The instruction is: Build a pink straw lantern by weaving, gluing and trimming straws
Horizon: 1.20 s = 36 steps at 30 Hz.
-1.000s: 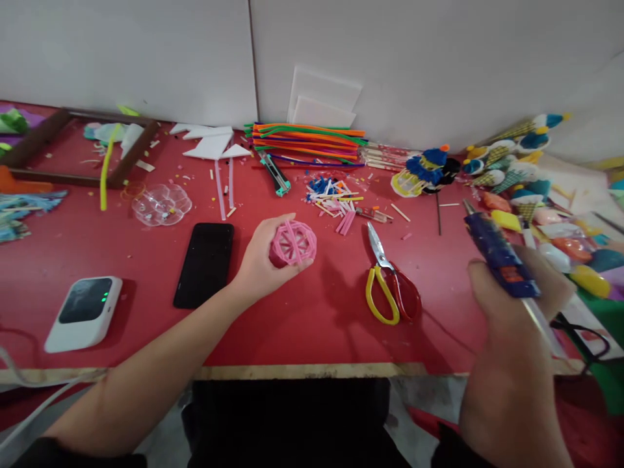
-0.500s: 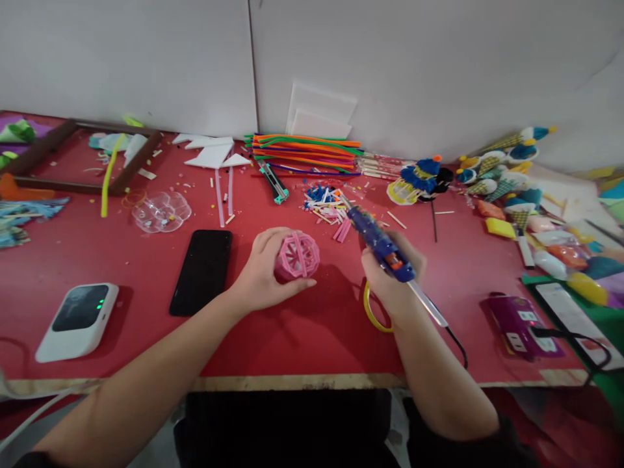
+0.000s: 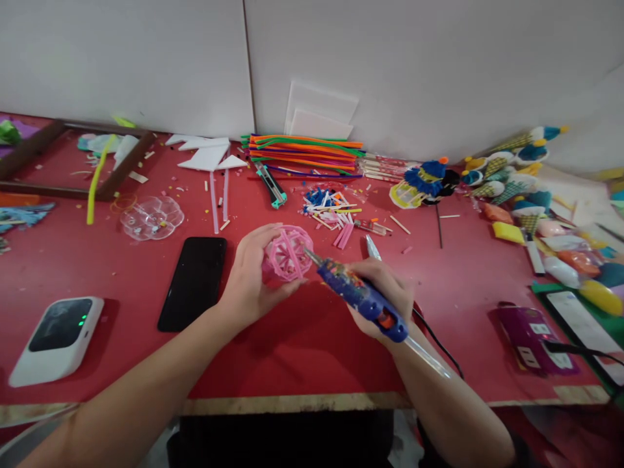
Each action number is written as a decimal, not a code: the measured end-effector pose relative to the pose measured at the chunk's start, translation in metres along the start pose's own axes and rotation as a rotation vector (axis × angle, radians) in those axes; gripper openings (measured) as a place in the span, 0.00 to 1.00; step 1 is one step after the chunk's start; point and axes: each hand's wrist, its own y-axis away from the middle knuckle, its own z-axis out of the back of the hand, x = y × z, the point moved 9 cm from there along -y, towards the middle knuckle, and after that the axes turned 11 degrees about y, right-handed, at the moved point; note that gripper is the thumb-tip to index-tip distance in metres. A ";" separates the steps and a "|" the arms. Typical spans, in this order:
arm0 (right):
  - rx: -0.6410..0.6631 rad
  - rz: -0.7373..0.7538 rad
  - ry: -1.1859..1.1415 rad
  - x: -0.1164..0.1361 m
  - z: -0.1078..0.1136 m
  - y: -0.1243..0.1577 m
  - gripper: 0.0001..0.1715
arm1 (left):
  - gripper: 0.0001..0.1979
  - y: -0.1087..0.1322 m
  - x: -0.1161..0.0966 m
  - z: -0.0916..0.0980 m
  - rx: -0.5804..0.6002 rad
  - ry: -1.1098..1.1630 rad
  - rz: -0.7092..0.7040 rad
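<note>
My left hand (image 3: 253, 273) is wrapped round a small pink openwork basket (image 3: 288, 253), built of thin sticks, with a bar across its many-sided top. In my right hand (image 3: 390, 292) is a blue hot glue gun (image 3: 361, 296), a clear glue stick poking from its rear. The gun's metal nozzle is at the right rim of the pink basket; whether it touches I cannot tell. A silvery pointed tool (image 3: 373, 248) lies just beyond my right hand, partly hidden by it. Several short pink sticks (image 3: 344, 235) rest by a pile of coloured sticks (image 3: 329, 207).
A black phone (image 3: 192, 283) and a white device (image 3: 57, 339) lie to the left. Further back are a utility knife (image 3: 272, 185), pipe cleaners (image 3: 305, 155) and a clear flower-shaped tray (image 3: 152, 218). A purple power socket (image 3: 535, 338) and bagged clay (image 3: 560, 270) are on the right.
My right hand has brought the glue gun left and down, so its nozzle has come to the pink basket. The basket has shifted slightly left. The silvery tool has come into view.
</note>
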 end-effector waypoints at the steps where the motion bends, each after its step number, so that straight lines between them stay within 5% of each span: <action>1: 0.031 0.034 -0.022 0.003 -0.002 0.000 0.15 | 0.38 0.000 -0.002 0.000 0.001 -0.004 -0.012; 11: 0.145 0.096 -0.084 0.010 -0.012 0.003 0.16 | 0.34 -0.002 -0.012 0.002 -0.006 -0.110 -0.103; 36: 0.096 0.047 -0.056 0.014 -0.008 -0.009 0.14 | 0.32 0.000 -0.012 0.003 0.008 -0.132 -0.086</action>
